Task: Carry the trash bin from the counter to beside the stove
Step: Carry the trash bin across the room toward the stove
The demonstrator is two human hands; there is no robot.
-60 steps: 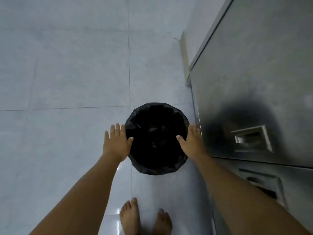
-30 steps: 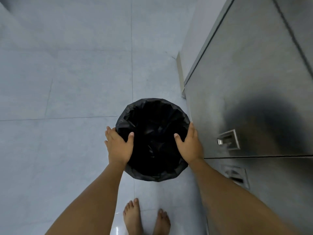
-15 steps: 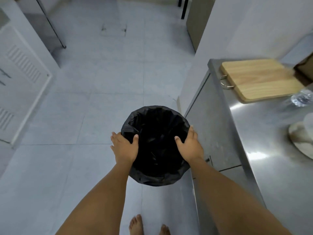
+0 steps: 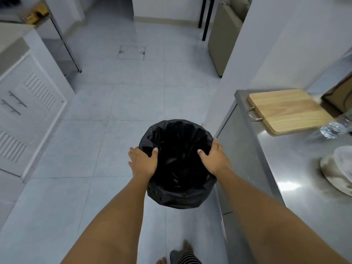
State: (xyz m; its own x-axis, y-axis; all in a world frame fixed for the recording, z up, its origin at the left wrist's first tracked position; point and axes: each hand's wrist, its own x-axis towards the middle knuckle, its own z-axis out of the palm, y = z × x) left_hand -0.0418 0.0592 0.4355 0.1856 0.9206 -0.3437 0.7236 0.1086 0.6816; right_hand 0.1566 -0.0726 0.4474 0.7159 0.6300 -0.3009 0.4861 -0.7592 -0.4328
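The trash bin (image 4: 178, 164) is round and lined with a black bag, and I see it from above with a dark inside. It hangs above the tiled floor, held in front of me. My left hand (image 4: 143, 161) grips its left rim, thumb inside the bag. My right hand (image 4: 214, 159) grips the right rim the same way. No stove is in view.
A steel counter (image 4: 297, 168) runs along the right, close to the bin, with a wooden cutting board (image 4: 287, 109), a clear plastic bottle (image 4: 335, 126) and a plate (image 4: 337, 174) on it. White louvred cabinets (image 4: 24, 111) line the left. Open tiled floor (image 4: 133, 96) stretches ahead.
Both hands closed on the bin's rim and lifted it off the floor. My view rose from the floor by the steel cabinet front to the counter top and the room ahead.
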